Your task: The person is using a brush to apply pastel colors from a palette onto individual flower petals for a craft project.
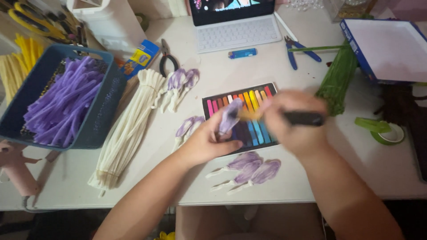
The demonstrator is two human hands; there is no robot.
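My left hand (205, 143) pinches a purple-and-white petal (230, 116) made of fuzzy wire and holds it over a tray of coloured chalk sticks (257, 101). My right hand (294, 121), blurred by motion, grips a black-handled brush (306, 118) whose pale tip touches the petal. Three finished purple petals (249, 169) lie on the white table just below the tray. Two more petal groups lie at the left of the tray (189, 126) and further back (180, 84).
A blue basket (104, 111) of purple fuzzy wires stands at left, beside a bundle of cream wires (129, 129). A green wire bundle (338, 80), green tape roll (391, 133), blue box lid (387, 49), pliers (168, 60), blue cutters (296, 49), lighter (242, 54) and tablet keyboard (238, 32) lie around. A pink glue gun (15, 166) sits at far left.
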